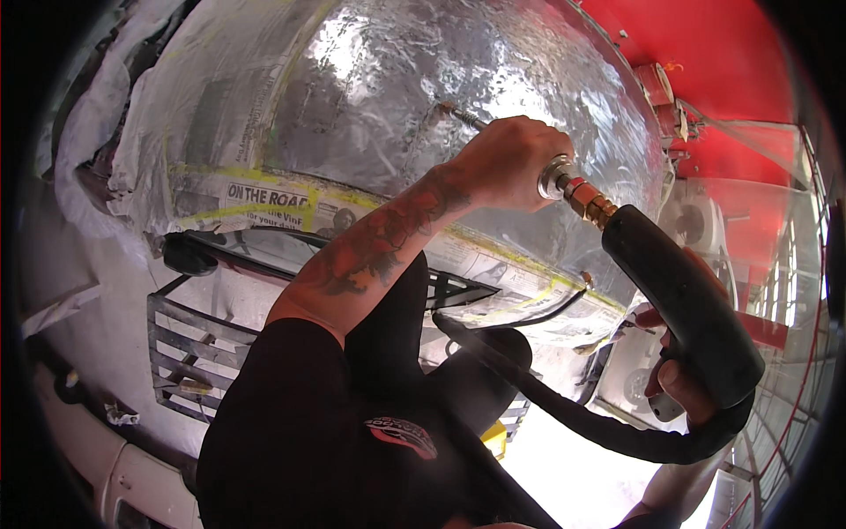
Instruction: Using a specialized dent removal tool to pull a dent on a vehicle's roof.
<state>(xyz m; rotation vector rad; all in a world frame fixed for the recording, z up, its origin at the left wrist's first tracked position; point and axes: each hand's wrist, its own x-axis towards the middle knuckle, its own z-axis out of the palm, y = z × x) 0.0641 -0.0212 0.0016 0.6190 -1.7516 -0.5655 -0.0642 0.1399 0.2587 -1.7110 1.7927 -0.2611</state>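
My left hand (pixel 515 163) is closed around the front of a black gun-shaped tool (pixel 683 295) with a silver collar and brass fittings. Past my knuckles, its slim tip (pixel 460 116) points at a shiny, crinkled silver panel (pixel 379 97), close to or touching it; I cannot tell which. My right hand (pixel 687 383), partly hidden behind the tool's body, grips its handle. A thick black hose (pixel 582 423) runs from the tool's rear across my lap. Newspaper masking (pixel 264 201) held by yellowish tape borders the panel.
Crumpled whitish sheeting (pixel 97 167) hangs at the far left. Below the panel stands a black slatted frame (pixel 189 344). A white vehicle (pixel 132 476) is at the lower left, a red surface (pixel 714 62) at the upper right. Something yellow (pixel 495 438) lies beyond my leg.
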